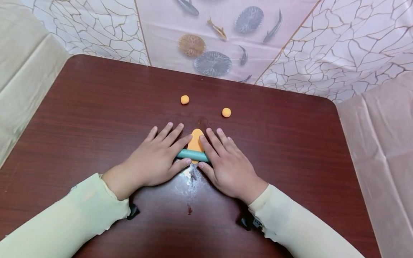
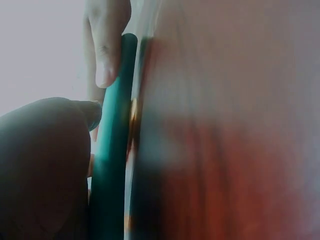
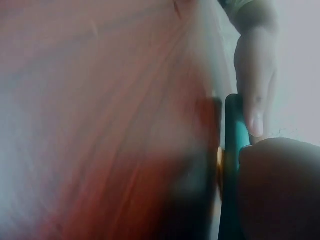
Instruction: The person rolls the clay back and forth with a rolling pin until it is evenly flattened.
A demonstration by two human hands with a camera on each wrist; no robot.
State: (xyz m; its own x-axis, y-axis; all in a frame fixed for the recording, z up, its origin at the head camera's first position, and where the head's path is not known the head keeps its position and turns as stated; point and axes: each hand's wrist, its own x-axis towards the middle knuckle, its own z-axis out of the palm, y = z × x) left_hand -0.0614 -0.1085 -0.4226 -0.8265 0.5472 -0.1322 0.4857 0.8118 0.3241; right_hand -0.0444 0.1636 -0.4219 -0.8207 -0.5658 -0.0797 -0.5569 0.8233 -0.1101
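Observation:
A teal rolling pin (image 1: 193, 154) lies crosswise over a flattened orange piece of dough or clay (image 1: 195, 141), whose rounded far end shows beyond it. My left hand (image 1: 146, 159) presses on the pin's left part with fingers spread and straight. On the right part rests my right hand (image 1: 232, 170), its fingers also stretched forward. Both palms hide the pin's ends in the head view. The left wrist view shows the pin (image 2: 112, 135) close to the tabletop, a thin orange edge beneath it. The right wrist view shows the same pin (image 3: 234, 125) beside the thumb.
Two small orange balls (image 1: 185, 99) (image 1: 226, 112) sit farther back on the dark wooden table (image 1: 106, 96). Whitish powder or smears (image 1: 190, 182) mark the tabletop in front of the pin. Patterned cloth (image 1: 213, 39) hangs behind the table's back edge.

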